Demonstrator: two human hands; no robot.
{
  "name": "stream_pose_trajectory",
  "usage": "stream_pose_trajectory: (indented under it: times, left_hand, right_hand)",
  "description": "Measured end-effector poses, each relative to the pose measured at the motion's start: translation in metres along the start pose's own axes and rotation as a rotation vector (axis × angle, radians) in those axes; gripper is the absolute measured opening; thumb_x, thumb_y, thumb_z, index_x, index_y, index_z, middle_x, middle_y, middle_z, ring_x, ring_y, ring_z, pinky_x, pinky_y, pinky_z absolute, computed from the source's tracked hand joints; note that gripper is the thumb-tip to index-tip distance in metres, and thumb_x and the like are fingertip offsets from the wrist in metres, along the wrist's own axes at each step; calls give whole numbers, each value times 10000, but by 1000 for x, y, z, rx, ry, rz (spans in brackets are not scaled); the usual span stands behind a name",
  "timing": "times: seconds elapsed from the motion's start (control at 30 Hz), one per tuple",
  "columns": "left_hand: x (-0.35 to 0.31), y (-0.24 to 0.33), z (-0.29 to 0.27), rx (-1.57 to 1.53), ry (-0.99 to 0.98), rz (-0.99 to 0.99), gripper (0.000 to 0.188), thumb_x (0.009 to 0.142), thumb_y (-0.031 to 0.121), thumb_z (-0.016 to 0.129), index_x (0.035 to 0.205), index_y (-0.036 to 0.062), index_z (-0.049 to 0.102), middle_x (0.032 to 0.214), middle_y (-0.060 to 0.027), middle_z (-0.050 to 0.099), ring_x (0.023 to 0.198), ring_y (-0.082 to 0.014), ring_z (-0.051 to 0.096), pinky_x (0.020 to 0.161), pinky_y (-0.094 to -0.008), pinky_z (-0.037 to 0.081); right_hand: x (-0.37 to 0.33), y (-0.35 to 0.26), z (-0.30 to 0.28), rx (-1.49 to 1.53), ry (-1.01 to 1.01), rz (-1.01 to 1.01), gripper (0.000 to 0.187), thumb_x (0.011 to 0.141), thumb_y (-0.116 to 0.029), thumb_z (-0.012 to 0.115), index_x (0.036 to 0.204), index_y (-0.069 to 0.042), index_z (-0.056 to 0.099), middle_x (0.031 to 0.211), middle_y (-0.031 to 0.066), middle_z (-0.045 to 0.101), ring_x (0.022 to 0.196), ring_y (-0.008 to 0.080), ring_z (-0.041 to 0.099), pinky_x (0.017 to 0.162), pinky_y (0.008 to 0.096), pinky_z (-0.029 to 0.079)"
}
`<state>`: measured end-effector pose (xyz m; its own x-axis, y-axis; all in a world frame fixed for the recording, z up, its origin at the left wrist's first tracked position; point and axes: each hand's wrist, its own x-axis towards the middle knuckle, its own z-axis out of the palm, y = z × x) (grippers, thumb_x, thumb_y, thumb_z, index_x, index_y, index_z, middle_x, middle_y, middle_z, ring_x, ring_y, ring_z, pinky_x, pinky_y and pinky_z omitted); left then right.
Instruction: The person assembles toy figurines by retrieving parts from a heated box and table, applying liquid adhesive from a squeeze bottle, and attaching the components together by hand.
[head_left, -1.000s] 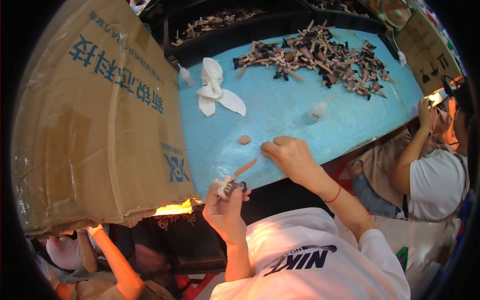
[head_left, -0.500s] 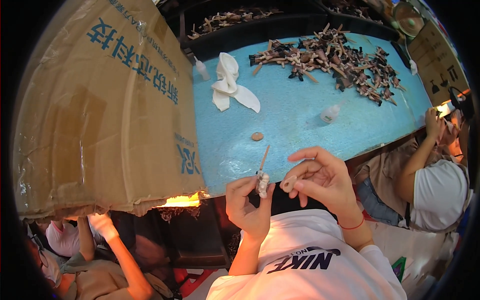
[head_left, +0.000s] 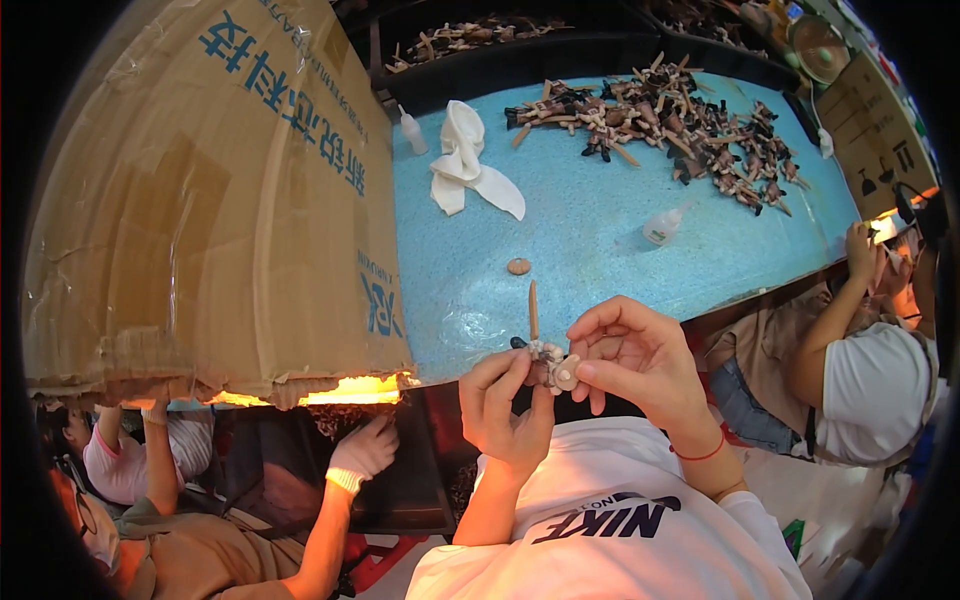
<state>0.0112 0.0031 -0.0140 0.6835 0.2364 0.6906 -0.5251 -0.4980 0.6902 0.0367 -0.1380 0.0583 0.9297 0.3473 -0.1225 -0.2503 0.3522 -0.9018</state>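
Note:
Low in front of me, at the near edge of the blue table, my left hand (head_left: 505,408) pinches a small figurine (head_left: 545,352) with pale and dark parts. A thin tan stick (head_left: 533,310) juts up from it. My right hand (head_left: 645,365) holds a small pale rounded piece (head_left: 566,375) between thumb and fingers, pressed against or right beside the figurine; exact contact is hidden by the fingers. Just beyond my hands a small round tan piece (head_left: 518,266) lies on the table.
The blue table (head_left: 590,255) carries a heap of similar figurines (head_left: 670,130), a white cloth (head_left: 462,165) and two small squeeze bottles (head_left: 662,227) (head_left: 412,133). A large cardboard box (head_left: 220,220) stands left. Black bins (head_left: 490,65) line the back. Co-workers (head_left: 850,370) (head_left: 210,535) sit on both sides.
My right hand has brought the pale piece left to the figurine, which has turned in my left hand. At lower left, a co-worker's gloved hand has moved right and down.

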Motion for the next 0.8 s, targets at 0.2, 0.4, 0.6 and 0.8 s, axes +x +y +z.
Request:
stream_pose_trajectory:
  times: [0.2,0.4,0.6,0.8]
  left_hand:
    - [4,4,-5,26,-23,33,397,610,-107,668,988,-5,608,923,-115,555,780,-241,590,665,-313,506]
    - [11,2,-5,42,-66,123,374,616,-104,706,965,-10,612,920,-106,542,783,-218,571,665,-285,493]
    - [15,3,-8,60,-117,97,403,610,-148,649,987,-12,610,957,-121,534,805,-225,576,686,-302,501]
    - [21,11,-12,-211,-236,-164,457,643,-139,598,1085,-24,606,1096,-156,503,927,-247,578,738,-299,501]
  right_hand:
    - [5,2,-5,78,-45,59,245,797,6,618,996,40,478,829,107,572,656,142,602,507,228,517]
    - [5,0,-7,86,-17,103,248,785,9,627,979,33,474,829,106,565,661,150,617,557,243,549]
    - [6,-1,-9,70,-32,159,231,800,3,605,985,37,472,857,109,557,695,171,634,587,257,557]
    - [2,0,-9,92,16,125,192,815,16,563,983,46,474,859,108,561,744,200,642,663,285,565]
